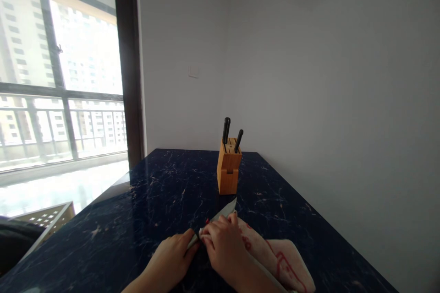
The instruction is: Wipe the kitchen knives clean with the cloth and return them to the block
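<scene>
My left hand (173,252) is closed around the light-coloured handle of a knife. The knife's blade (226,209) points forward and to the right, its tip short of the wooden knife block (229,174). Closed on a pink-white cloth with red markings (275,256), my right hand (225,243) presses a bunched part of it against the blade. The rest of this cloth drapes to the right, over the forearm's side. My right fingers hide part of the blade and the cloth's contact with it. Two black-handled knives stand in the block.
The dark blue marbled table (165,192) extends to the walls ahead. Its right edge runs beside a bare wall. A chair with a perforated back (51,219) stands at the left, near a large window (68,68).
</scene>
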{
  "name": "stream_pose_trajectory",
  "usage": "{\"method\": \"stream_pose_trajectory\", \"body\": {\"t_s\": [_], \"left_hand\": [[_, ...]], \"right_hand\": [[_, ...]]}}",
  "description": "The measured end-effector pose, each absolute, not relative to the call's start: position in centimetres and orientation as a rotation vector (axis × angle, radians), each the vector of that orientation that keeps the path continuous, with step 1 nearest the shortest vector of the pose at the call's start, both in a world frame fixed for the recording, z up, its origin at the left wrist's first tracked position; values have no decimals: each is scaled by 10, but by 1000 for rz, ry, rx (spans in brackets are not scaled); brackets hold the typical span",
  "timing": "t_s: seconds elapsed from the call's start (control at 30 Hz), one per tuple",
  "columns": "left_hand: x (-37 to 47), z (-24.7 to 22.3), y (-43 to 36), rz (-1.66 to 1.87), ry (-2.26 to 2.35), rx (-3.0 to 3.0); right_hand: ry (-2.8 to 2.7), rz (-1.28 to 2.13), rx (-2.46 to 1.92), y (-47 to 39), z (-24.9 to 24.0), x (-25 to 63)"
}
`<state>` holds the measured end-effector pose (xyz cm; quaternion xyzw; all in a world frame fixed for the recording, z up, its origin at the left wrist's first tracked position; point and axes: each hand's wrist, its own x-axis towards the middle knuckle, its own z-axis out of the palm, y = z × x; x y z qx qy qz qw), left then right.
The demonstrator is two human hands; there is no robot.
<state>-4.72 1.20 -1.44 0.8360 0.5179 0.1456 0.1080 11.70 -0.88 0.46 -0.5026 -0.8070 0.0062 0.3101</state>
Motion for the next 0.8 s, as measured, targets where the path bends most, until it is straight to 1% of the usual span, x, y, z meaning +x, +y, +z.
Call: {"method": "stream_pose_trajectory", "body": {"t_s": [0.2, 0.43, 0.63, 0.8], "left_hand": [[-47, -14, 13, 438, 1489, 2470], [-47, -14, 14, 437, 1498, 2473], [-47, -13, 12, 423, 1491, 2473], [-46, -13, 12, 420, 1501, 2476]], "right_hand": [[-2028, 32, -1366, -6, 1, 112], [-2101, -42, -1428, -7, -1, 112], [-2046, 22, -1406, -6, 1, 111], [-2107, -12, -1397, -9, 3, 113]]}}
